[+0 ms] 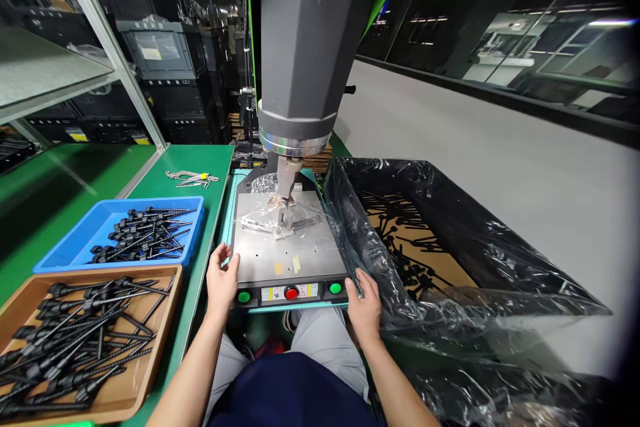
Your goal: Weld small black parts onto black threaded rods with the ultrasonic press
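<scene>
My left hand (pixel 223 280) is at the left front corner of the machine's metal plate (pixel 260 260), fingers curved and apart, holding nothing. My right hand (pixel 365 301) rests at the right front corner, beside a green button (pixel 335 288), its fingers apart and empty. The front panel also has a second green button (pixel 244 297) and a red button (pixel 291 293). Above the plate hangs a grey machine head (pixel 303 47) with a tapered metal tool (pixel 287 177). Its tip is over a small fixture (pixel 283 223) with clear plastic film around it.
A blue tray (pixel 195 240) and a brown tray (pixel 167 340) with black ribbed, tie-like parts stand on the green table (pixel 193 160) to the left. Hex keys (pixel 200 181) lie behind them. A box lined with black plastic (pixel 435 180) holds similar parts at right.
</scene>
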